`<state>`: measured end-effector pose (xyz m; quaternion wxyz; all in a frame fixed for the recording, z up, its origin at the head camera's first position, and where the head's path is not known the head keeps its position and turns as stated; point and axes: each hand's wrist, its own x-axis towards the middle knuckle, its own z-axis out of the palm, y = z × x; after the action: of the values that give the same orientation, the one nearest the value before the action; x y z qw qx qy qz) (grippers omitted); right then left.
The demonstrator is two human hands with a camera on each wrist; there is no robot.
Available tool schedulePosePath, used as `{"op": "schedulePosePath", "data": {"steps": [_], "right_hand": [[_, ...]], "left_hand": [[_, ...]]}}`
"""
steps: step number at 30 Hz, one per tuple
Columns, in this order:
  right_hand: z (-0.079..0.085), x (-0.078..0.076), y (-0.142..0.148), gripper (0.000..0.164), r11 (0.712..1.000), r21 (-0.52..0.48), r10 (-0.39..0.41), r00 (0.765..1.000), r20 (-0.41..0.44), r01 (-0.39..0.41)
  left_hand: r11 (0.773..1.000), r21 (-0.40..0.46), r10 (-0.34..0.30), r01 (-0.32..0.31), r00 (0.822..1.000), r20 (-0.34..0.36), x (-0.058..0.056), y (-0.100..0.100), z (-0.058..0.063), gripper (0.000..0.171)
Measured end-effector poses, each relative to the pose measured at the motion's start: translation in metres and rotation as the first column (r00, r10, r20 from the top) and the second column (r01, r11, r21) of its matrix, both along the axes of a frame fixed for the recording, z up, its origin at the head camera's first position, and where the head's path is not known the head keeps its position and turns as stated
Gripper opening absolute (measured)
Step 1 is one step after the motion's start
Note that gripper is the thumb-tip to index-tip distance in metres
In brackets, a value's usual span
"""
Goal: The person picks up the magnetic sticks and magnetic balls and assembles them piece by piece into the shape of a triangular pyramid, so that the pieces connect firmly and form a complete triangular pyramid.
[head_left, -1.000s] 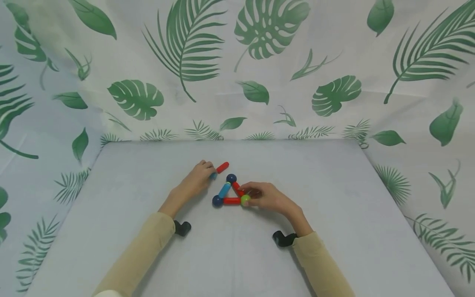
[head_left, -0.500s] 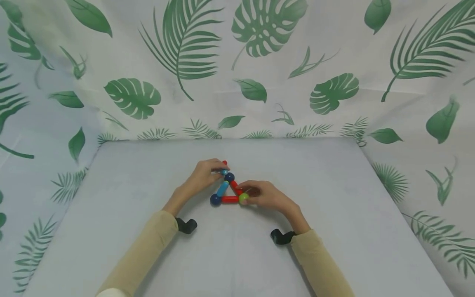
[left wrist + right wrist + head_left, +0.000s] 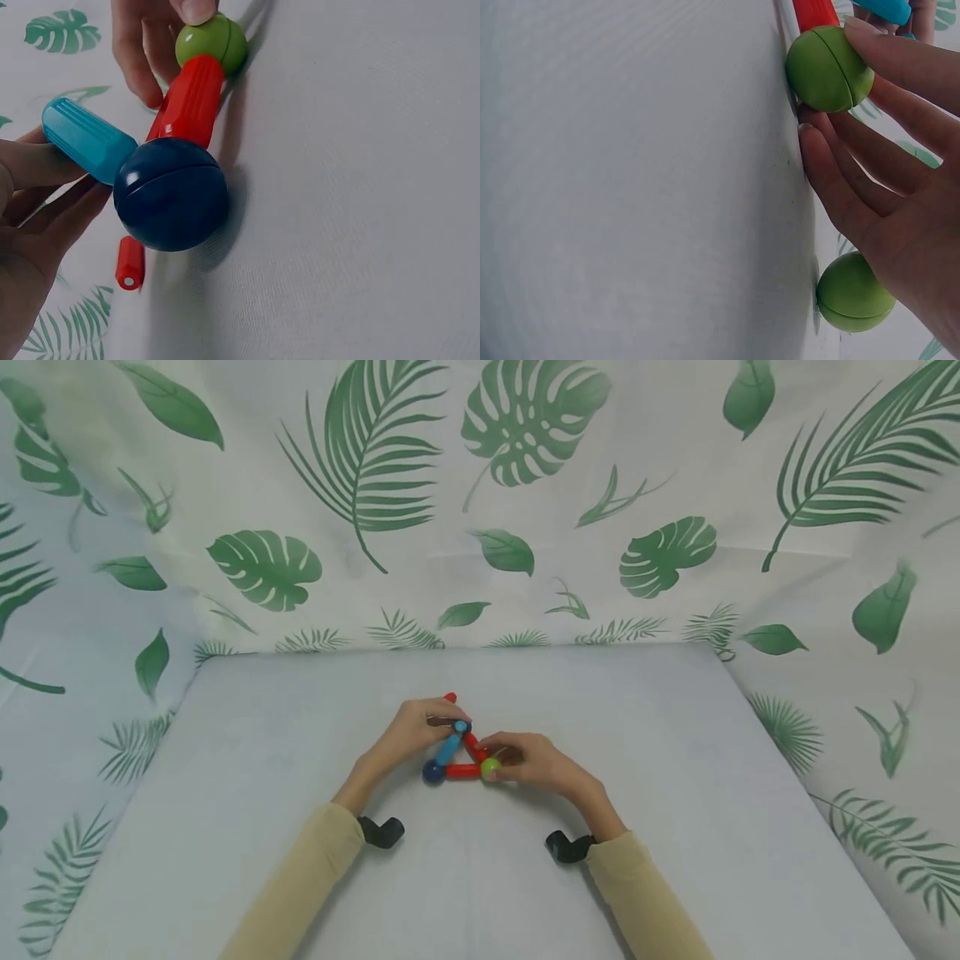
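Observation:
Magnetic rods and balls form a flat triangle on the table. Its corners are a near-left navy ball (image 3: 433, 772), a far navy ball (image 3: 468, 725) mostly covered from above, and a green ball (image 3: 490, 768). A light blue rod (image 3: 447, 750) and two red rods, one the near red rod (image 3: 463, 771), make the sides. My left hand (image 3: 412, 727) pinches another light blue rod (image 3: 88, 139), standing up over the far navy ball; whether they touch I cannot tell. With thumb and fingers, my right hand (image 3: 536, 758) holds the green corner ball.
A loose red rod (image 3: 130, 262) lies beyond the left hand, partly covered in the head view. Another green ball (image 3: 855, 292) sits below the right hand in the right wrist view. Leaf-printed cloth (image 3: 405, 585) stands behind the white tabletop (image 3: 480, 877).
The left hand has moved right with the light blue rod, from beside the loose red rod to over the far navy ball. The right hand keeps its hold on the green ball.

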<state>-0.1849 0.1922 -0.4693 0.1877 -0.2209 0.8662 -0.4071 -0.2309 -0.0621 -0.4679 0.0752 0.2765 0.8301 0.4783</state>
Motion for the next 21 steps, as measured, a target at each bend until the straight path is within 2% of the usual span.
{"op": "schedulePosePath", "data": {"steps": [4,9,18,21], "right_hand": [[-0.0009,0.0015,-0.0012,0.043,1.0,0.004,0.0,1.0,0.005,0.0],[0.0002,0.0005,-0.002,0.043,1.0,0.01,-0.014,1.0,0.008,0.013],[-0.001,0.0001,-0.0023,0.043,1.0,0.001,0.001,1.0,-0.013,-0.001],[-0.0006,0.0011,-0.0015,0.043,1.0,0.012,-0.001,1.0,-0.009,0.001]], "left_hand": [[0.999,-0.033,0.016,-0.016,1.0,-0.005,0.0025,-0.001,-0.0012,0.027],[1.0,0.005,0.01,-0.01,0.999,0.033,0.0019,0.0,-0.001,0.028],[0.999,0.033,0.001,-0.003,0.999,0.046,0.0034,-0.0011,-0.0019,0.029],[1.0,0.029,-0.009,0.007,0.998,0.055,0.0035,-0.0011,-0.0038,0.035]]}}
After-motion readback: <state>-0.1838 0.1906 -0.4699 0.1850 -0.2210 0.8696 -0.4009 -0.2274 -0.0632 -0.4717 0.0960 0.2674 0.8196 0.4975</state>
